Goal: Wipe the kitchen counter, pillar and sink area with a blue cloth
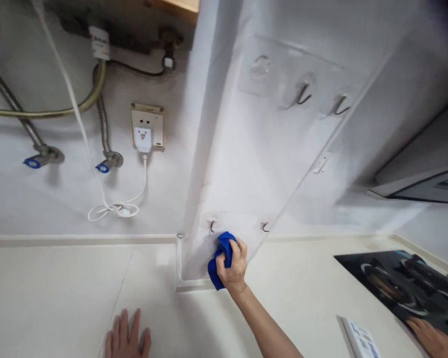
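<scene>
Head view shows 1 blue cloth (219, 259) bunched in my right hand (232, 266), fingers curled tight around it, pressed against the white pillar (254, 164) just below 2 small hooks (211, 226). My left hand (127, 339) lies flat on the counter (59, 293), fingers slightly spread, wrist cut off. 1 other hand (433, 340) touches the stove (406, 288).

Left hand (127, 338) cut off below

Soft, even light fills the scene, leaving only faint shadows under the valves (43, 157) and beside the white wall column (246, 149). The stove (406, 286) shows pale glare. Straight lines bend near the edges, and the whole picture is slightly blurred.
</scene>
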`<state>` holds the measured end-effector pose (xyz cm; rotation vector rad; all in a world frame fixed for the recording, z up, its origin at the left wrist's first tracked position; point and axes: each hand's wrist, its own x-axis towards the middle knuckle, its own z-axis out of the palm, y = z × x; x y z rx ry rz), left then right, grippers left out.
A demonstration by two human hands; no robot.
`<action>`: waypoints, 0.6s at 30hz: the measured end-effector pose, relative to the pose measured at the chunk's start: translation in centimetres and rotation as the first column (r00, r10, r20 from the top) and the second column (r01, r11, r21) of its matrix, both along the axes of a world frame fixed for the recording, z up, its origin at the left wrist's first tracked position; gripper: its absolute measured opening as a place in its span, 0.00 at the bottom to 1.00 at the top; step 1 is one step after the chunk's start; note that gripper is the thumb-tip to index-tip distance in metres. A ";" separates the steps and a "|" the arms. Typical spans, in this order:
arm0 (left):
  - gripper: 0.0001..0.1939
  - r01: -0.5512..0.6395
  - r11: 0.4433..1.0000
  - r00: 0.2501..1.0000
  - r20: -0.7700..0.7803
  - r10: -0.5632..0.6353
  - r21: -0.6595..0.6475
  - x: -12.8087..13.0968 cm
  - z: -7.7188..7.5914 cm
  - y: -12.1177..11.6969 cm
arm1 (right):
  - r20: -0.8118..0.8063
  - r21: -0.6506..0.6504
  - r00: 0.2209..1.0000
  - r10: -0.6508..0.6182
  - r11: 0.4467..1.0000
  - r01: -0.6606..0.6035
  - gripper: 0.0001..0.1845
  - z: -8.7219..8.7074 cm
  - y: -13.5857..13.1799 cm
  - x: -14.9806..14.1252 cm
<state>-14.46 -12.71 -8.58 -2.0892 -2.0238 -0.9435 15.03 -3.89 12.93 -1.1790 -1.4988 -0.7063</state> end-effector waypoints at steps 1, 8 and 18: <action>0.31 -0.010 1.000 1.000 0.009 0.010 0.011 0.1 0.1 0.0 | 0.041 -0.003 0.999 -0.017 1.000 0.017 0.28 -0.5 0.1 -0.5; 0.30 -0.016 1.000 1.000 -0.009 0.016 0.002 0.4 1.2 -0.6 | 0.306 -0.051 0.950 -0.062 0.995 0.081 0.17 -5.5 0.8 -4.3; 0.32 -0.042 0.999 0.997 -0.059 0.044 0.031 0.2 0.6 -0.2 | 0.519 -0.515 0.836 0.178 0.846 0.140 0.10 -12.2 -0.2 -7.8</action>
